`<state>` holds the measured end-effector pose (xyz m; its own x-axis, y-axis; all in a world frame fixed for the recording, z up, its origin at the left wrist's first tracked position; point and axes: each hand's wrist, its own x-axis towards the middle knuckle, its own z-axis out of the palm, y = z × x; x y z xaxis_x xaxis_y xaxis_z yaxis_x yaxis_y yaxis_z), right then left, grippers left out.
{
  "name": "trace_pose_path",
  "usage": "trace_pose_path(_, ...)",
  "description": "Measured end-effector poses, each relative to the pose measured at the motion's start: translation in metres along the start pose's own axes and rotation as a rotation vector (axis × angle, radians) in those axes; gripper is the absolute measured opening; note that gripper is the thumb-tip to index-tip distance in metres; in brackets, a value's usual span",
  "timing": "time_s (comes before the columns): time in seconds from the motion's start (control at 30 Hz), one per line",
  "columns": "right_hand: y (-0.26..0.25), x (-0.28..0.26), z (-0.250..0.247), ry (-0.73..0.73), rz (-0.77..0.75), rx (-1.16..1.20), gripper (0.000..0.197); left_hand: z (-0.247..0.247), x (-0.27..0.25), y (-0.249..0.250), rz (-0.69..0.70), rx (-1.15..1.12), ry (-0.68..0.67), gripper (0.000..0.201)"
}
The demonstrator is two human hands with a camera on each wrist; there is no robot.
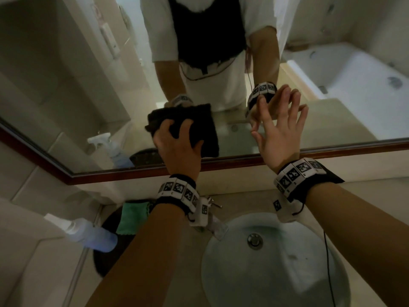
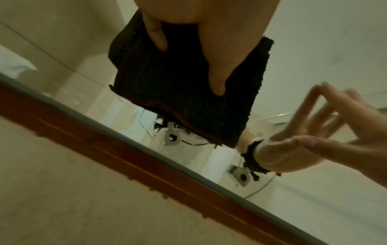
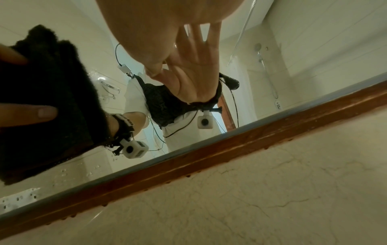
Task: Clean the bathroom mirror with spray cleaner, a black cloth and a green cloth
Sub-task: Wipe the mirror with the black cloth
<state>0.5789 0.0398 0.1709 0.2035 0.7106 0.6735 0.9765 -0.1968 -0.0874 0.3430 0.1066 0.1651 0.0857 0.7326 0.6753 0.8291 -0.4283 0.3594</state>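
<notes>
At the far left, the spray bottle (image 1: 93, 234) lies on its side on the worktop (image 1: 365, 191), just beside a dark round mat (image 1: 106, 258). The green cloth (image 1: 132, 217) lies folded on that mat, close under the mirror's wooden frame (image 1: 243, 163). Above it, the left hand (image 1: 179, 149) presses the black cloth (image 1: 199, 125) flat against the mirror (image 1: 66, 85), low on the glass near the frame — its grip is spread wide, fingers (image 2: 217, 82) and thumb (image 2: 157, 36) splayed over the cloth and dug slightly into its pile. Small droplets (image 3: 62, 172) sit on the glass under the cloth. To the right, the right hand (image 1: 280, 138) is raised before the mirror with its grip open — fingers straight and fanned, holding nothing; whether the fingertips touch the glass cannot be told. Below the hands lies the round basin (image 1: 221, 273).
</notes>
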Motion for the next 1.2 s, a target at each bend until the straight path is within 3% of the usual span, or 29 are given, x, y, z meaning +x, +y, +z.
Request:
trace_pose_path(0.17, -0.001, 0.001, 0.0, -0.018, 0.014, 0.01, 0.083, -0.02, -0.003, -0.058, -0.181, 0.006, 0.028, 0.061)
trace_pose_path(0.3, -0.003, -0.001, 0.002, -0.017, 0.03, 0.015, 0.081, -0.026, -0.007, -0.082, -0.196, 0.041, 0.034, 0.055)
trace_pose_path(0.57, 0.0, -0.002, 0.006, -0.013, 0.019, 0.012, 0.081, -0.016, -0.019, -0.072, -0.226, -0.006, 0.079, 0.062)
trace_pose_path(0.77, -0.001, -0.003, 0.009, -0.025, 0.02, 0.028, 0.076, -0.003, -0.033, -0.071, -0.231, -0.009, 0.043, 0.085)
trace_pose_path(0.9, -0.003, -0.004, 0.011, -0.018, 0.022, 0.034, 0.076, 0.012, -0.039, -0.057, -0.255, -0.063, 0.074, 0.089)
trace_pose_path(1.2, -0.001, -0.004, 0.019, 0.036, -0.004, 0.064, 0.069, 0.065, -0.05, 0.035, 0.014, -0.034, 0.072, 0.081)
